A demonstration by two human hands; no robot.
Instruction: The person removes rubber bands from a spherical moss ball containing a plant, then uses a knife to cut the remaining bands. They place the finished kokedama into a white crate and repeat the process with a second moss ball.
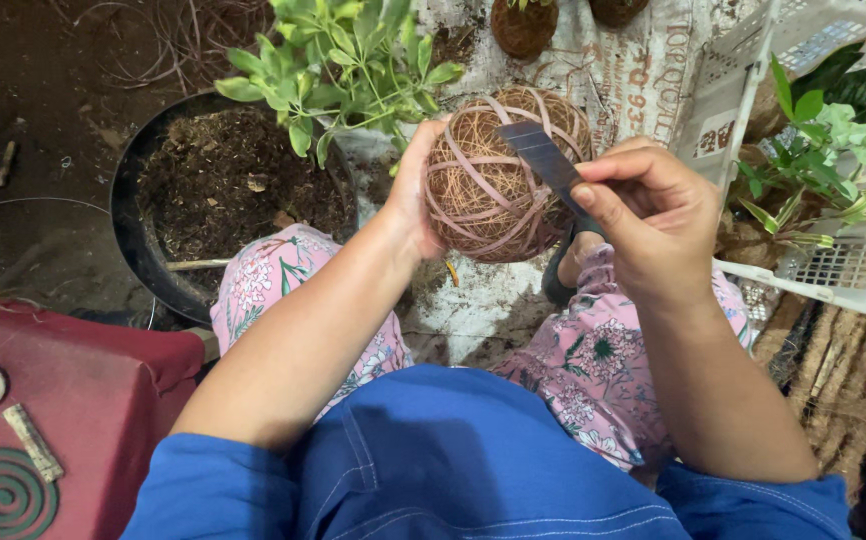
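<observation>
From the head camera, the left hand [411, 190] cups a fibre ball [498, 172] wound with pale strips, held above the lap. The right hand [653, 215] pinches a dark flat blade [543, 155] laid against the ball. A black soil tub [153, 260] sits left.
</observation>
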